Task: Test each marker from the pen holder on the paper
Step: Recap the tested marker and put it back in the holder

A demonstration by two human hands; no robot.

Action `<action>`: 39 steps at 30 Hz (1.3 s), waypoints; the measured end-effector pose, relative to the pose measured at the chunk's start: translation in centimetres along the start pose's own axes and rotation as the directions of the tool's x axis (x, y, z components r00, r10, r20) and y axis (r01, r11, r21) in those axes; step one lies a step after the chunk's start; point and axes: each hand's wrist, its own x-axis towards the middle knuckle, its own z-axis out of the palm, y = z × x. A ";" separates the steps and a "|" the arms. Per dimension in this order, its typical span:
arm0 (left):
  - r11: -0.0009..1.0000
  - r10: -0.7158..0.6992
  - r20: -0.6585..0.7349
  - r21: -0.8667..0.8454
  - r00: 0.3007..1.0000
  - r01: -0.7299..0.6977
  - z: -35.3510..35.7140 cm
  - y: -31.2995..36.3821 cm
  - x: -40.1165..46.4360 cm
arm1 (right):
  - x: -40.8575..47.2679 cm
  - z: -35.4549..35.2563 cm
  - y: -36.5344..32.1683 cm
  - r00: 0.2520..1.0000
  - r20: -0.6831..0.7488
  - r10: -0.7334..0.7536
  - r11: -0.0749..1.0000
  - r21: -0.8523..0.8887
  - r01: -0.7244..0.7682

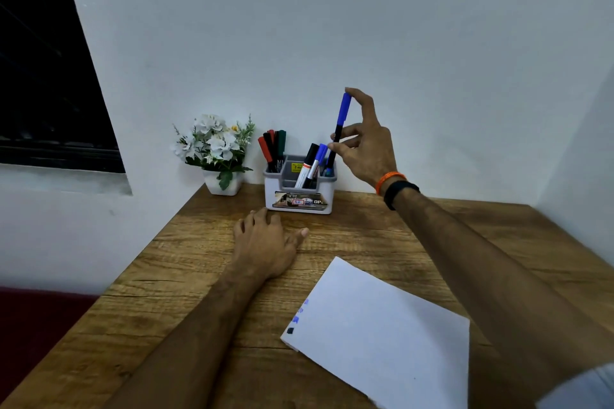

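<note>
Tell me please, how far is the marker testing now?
Partly done: the paper already carries a few blue marks and one dark mark near its left edge. In hand: the right hand pinches a blue-capped marker upright above the pen holder; the left hand rests on the table. Left: red, green, black and blue markers standing in the holder.

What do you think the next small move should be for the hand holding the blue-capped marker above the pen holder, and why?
Probably bring the marker toward the paper. The right hand pinches the blue-capped marker upright, its lower end at the pen holder. The paper bears only a few marks near its left edge, so there is room. The left hand rests on the table, free to uncap. Whether this marker was already tested, I cannot tell.
</note>
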 end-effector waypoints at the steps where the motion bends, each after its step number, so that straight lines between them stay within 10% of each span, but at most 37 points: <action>1: 1.000 0.002 -0.008 0.002 1.000 -0.002 0.0 -0.1 0.0 | 0.0 0.3 0.3 1.000 0.002 0.006 1.000 -0.010 -0.006; 8: 1.000 0.007 -0.002 0.004 1.000 -0.007 -0.1 0.0 0.0 | -0.9 1.1 1.7 0.987 0.141 0.072 0.981 -0.190 -0.044; 16: 0.999 0.002 0.022 -0.046 1.000 -0.001 -0.7 -0.2 -0.1 | -1.4 1.2 -0.2 0.991 -0.074 -0.113 0.984 -0.147 0.102; 39: 0.994 -0.108 -0.035 0.026 0.994 0.109 -1.4 -4.6 -0.4 | 0.7 10.9 -4.5 0.962 0.265 -0.061 0.915 -0.371 0.160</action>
